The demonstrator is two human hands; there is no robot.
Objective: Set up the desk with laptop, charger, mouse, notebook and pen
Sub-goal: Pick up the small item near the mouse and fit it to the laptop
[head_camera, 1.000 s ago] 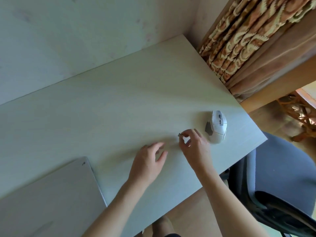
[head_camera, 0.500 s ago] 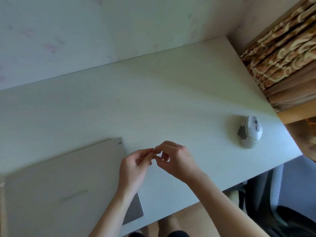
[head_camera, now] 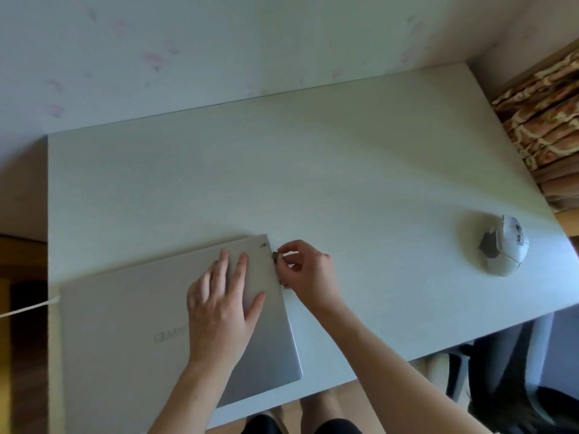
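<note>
A shut silver laptop (head_camera: 131, 333) lies at the near left of the pale desk (head_camera: 329, 170). My left hand (head_camera: 224, 303) rests flat on its lid, fingers spread. My right hand (head_camera: 307, 269) pinches a tiny dark USB dongle (head_camera: 275, 255) right at the laptop's right edge, near its far corner. A white and grey mouse (head_camera: 504, 249) sits alone at the desk's right side. A white cable (head_camera: 29, 308) runs off from the laptop's left edge. No notebook or pen is in view.
A wall runs along the back of the desk. Patterned curtains (head_camera: 545, 120) hang at the right. A dark office chair (head_camera: 526, 380) stands at the near right, below the desk edge. Wooden floor shows at the left.
My view swung left. Both hands moved from the bare desk over to the laptop; the left hand now lies flat on the lid and the right hand holds the dongle at the laptop's side.
</note>
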